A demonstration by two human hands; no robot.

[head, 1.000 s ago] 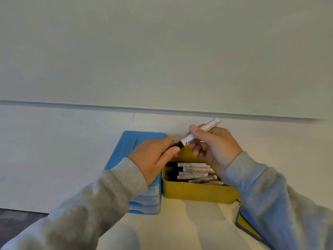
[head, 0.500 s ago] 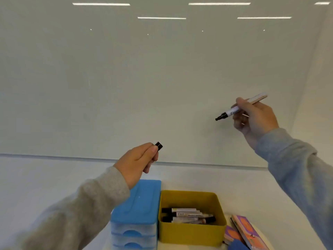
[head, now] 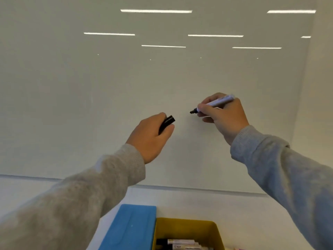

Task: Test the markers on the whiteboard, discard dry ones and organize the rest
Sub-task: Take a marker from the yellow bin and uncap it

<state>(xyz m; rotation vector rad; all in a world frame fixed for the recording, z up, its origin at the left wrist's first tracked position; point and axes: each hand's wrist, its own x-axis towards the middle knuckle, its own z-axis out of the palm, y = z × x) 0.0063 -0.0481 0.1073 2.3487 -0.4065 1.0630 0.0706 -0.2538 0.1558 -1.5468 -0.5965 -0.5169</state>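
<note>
1. Up against the whiteboard (head: 126, 91), I see my right hand (head: 225, 116) raised, its fingers and thumb curled round the marker (head: 216, 102) in a writing grip.
2. The marker is uncapped; its black tip points left and sits at the board's surface, though I cannot tell whether it actually touches.
3. My left hand (head: 150, 136) is lifted lower and to the left, well apart from the right, with its fingers wrapped about the black cap (head: 166, 122), whose end sticks out past the thumb.
4. Both arms wear grey sleeves (head: 86, 201).
5. The board shows reflected ceiling light strips along its top and I see no ink mark near the tip.
6. Below the board's lower edge, at the bottom of the view, sits a yellow bin (head: 187, 226) holding more markers (head: 182, 243) lying on their sides.
7. Just beside the bin on its left stands a blue box (head: 131, 228), touching or nearly touching it.
</note>
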